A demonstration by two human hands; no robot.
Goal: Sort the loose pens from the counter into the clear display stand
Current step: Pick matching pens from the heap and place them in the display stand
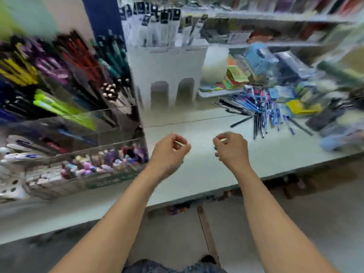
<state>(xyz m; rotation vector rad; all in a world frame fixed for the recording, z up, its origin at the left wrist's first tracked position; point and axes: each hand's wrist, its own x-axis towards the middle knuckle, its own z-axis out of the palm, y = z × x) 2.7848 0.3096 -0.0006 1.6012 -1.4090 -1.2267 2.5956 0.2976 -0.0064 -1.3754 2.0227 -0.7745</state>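
Pale green counter [197, 170] under both your arms, and the whole view is smeared with blur. Your left hand [170, 150] hangs above the near middle of it, fingers curled in; something thin and pale glints between thumb and fingers, but I cannot tell what it is or whether you really grip it. Your right hand [231, 148] is just beside it, a little apart, fingers curled the same way round a small light sliver, too blurred to name. The loose pens [258, 113] lie in a fanned heap on the far right of the counter, blue and black barrels, well apart from both hands. The clear display stand [65, 107] rises on the left, its tilted compartments packed with yellow, purple, red, teal and lime pens. A white holder [167, 75] stands far behind, between stand and heap.
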